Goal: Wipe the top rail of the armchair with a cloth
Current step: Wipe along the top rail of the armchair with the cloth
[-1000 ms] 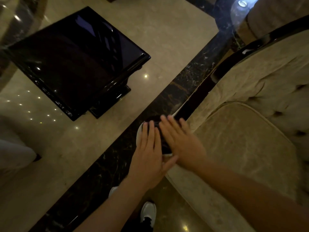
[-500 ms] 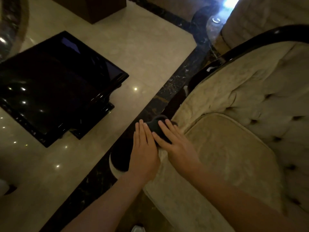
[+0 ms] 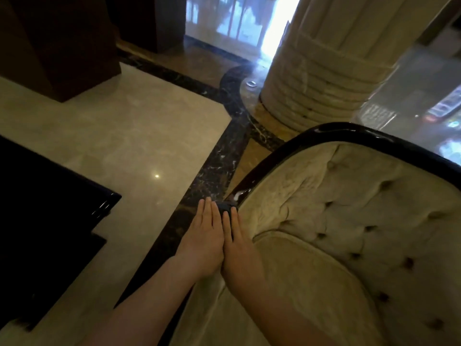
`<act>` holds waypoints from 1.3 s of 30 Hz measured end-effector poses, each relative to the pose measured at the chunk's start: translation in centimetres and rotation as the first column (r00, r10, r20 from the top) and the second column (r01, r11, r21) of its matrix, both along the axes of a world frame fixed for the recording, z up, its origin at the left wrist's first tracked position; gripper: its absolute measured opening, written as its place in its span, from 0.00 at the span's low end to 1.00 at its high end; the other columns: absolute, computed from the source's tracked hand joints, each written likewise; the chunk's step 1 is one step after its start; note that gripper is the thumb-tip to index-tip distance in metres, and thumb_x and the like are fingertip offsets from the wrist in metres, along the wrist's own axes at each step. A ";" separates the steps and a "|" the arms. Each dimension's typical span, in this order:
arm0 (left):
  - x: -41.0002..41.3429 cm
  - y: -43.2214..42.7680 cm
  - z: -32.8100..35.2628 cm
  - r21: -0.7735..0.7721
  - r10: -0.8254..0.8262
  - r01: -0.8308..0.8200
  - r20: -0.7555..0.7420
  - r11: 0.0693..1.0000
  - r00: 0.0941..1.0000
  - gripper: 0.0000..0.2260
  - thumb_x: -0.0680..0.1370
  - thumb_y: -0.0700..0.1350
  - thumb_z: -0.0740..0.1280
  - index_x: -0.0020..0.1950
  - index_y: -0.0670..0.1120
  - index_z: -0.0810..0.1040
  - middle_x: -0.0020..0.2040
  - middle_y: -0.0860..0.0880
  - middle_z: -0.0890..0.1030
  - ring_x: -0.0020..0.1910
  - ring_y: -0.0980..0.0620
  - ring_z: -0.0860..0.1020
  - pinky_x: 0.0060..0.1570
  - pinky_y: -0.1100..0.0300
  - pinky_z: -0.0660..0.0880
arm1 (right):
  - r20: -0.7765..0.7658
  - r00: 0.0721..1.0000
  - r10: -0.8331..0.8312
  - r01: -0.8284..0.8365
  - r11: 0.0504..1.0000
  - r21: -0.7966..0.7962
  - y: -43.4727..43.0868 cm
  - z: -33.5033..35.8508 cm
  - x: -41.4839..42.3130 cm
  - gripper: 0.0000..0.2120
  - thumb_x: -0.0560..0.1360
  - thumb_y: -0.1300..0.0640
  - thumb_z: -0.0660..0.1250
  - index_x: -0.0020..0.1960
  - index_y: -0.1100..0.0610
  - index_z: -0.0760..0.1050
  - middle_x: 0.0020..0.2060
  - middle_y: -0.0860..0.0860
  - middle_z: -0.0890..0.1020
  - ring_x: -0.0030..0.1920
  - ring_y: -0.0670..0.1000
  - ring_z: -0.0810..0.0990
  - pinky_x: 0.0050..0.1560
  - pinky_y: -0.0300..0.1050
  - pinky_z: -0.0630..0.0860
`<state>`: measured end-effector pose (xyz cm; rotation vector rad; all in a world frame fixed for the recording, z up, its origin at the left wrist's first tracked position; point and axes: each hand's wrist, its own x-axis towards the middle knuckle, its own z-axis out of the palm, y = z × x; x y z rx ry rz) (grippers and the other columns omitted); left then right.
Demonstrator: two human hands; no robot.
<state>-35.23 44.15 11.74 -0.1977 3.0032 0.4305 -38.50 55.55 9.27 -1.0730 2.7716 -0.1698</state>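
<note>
The armchair (image 3: pixel 349 221) has beige tufted upholstery and a glossy dark top rail (image 3: pixel 272 158) that curves from its left arm up over the back. A small dark cloth (image 3: pixel 226 207) lies on the low left end of the rail, mostly hidden under my fingers. My left hand (image 3: pixel 203 238) and my right hand (image 3: pixel 240 248) lie flat side by side on the cloth, fingers together, pressing it onto the rail. A wet-looking streak shines on the rail just beyond my fingertips.
A low black glossy table (image 3: pixel 50 208) stands to the left on the pale marble floor. A dark marble band (image 3: pixel 212 171) runs beside the chair. A ribbed cream column (image 3: pixel 324 71) rises behind the chair, with dark wooden furniture (image 3: pixel 62 41) at the far left.
My hands went from overlapping at an angle to lying parallel, and slid with the cloth a little up the rail. The view tilted upward, showing the column and the chair's back.
</note>
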 end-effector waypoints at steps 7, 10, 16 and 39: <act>-12.4 -0.1 0.5 0.018 -0.130 0.129 0.064 0.991 0.989 0.30 0.82 0.40 0.49 0.72 0.30 0.31 0.76 0.29 0.36 0.75 0.34 0.32 0.78 0.43 0.41 | -0.023 0.984 -0.179 0.180 0.973 0.146 0.3 1.4 -10.4 0.31 0.86 0.53 0.46 0.78 0.63 0.31 0.78 0.61 0.32 0.77 0.61 0.30 0.78 0.58 0.39; -16.3 0.2 0.5 0.049 -0.159 0.157 0.029 0.986 0.987 0.29 0.82 0.42 0.48 0.74 0.30 0.35 0.76 0.29 0.36 0.77 0.31 0.38 0.77 0.43 0.40 | -0.051 0.970 -0.239 0.243 0.963 0.119 0.7 1.9 -13.9 0.31 0.85 0.52 0.46 0.78 0.61 0.30 0.77 0.59 0.31 0.76 0.59 0.29 0.77 0.56 0.35; -24.9 2.2 1.9 0.154 -0.224 0.229 -0.051 0.961 0.973 0.34 0.84 0.44 0.51 0.69 0.35 0.24 0.72 0.37 0.25 0.76 0.38 0.32 0.74 0.51 0.34 | -0.127 0.958 -0.257 0.258 0.966 -0.010 3.5 4.4 -21.6 0.34 0.85 0.54 0.49 0.76 0.59 0.26 0.75 0.58 0.27 0.75 0.59 0.27 0.73 0.54 0.32; -46.5 25.9 13.1 -0.190 -0.672 0.661 0.015 0.726 0.741 0.33 0.82 0.48 0.55 0.77 0.41 0.36 0.80 0.41 0.39 0.78 0.47 0.37 0.71 0.57 0.36 | -0.243 0.812 -0.530 0.475 0.843 -0.252 28.1 13.1 -36.1 0.36 0.83 0.50 0.57 0.80 0.61 0.39 0.80 0.60 0.40 0.78 0.59 0.35 0.76 0.55 0.34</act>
